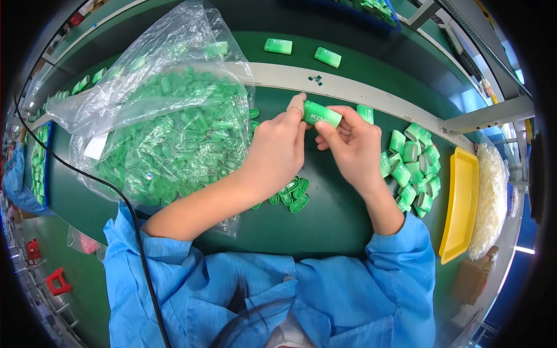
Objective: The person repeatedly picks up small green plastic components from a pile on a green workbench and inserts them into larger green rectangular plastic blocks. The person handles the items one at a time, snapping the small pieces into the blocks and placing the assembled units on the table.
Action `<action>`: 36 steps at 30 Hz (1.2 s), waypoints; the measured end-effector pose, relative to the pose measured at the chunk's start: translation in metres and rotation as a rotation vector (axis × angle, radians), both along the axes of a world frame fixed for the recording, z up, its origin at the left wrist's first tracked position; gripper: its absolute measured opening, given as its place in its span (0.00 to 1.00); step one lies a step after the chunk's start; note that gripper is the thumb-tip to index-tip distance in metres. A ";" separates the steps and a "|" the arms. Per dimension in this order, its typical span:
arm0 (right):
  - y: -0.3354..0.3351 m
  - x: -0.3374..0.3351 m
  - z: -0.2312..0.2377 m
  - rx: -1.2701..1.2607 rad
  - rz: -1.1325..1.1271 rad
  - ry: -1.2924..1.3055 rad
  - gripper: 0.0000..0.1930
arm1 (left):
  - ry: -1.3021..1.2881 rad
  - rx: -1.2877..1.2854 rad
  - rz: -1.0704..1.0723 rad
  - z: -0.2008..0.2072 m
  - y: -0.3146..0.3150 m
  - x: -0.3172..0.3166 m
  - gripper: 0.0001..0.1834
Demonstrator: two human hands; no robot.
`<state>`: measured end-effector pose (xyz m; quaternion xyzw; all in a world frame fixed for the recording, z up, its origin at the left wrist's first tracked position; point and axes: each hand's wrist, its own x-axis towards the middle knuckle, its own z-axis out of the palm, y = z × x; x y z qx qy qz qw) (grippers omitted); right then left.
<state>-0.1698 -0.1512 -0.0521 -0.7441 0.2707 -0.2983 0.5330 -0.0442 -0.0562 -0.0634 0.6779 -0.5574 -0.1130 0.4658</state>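
Green case (322,115), underside hidden, left hand (279,142) gripping one end, right hand (355,142) pinching the other, both angled inward

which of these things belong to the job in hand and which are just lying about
Likely part of the job:
green case between left hand and right hand
piled green cases
loose green rings
clear bag of green pieces

Apparently just lying about:
yellow tray
stuffed plastic bag
cardboard box
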 end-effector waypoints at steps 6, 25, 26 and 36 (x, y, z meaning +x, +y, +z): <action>0.004 0.006 -0.009 -0.121 -0.118 -0.117 0.10 | 0.043 -0.114 -0.027 0.002 -0.006 -0.002 0.24; -0.070 0.002 0.010 0.164 -0.001 0.242 0.13 | 0.030 0.008 -0.096 0.003 -0.008 0.032 0.22; -0.086 0.006 0.012 0.063 -0.050 0.308 0.12 | -0.070 0.032 -0.208 0.005 -0.005 0.037 0.21; -0.151 0.002 0.012 -0.284 -0.296 0.578 0.24 | -0.557 0.128 -0.463 0.011 0.018 0.040 0.16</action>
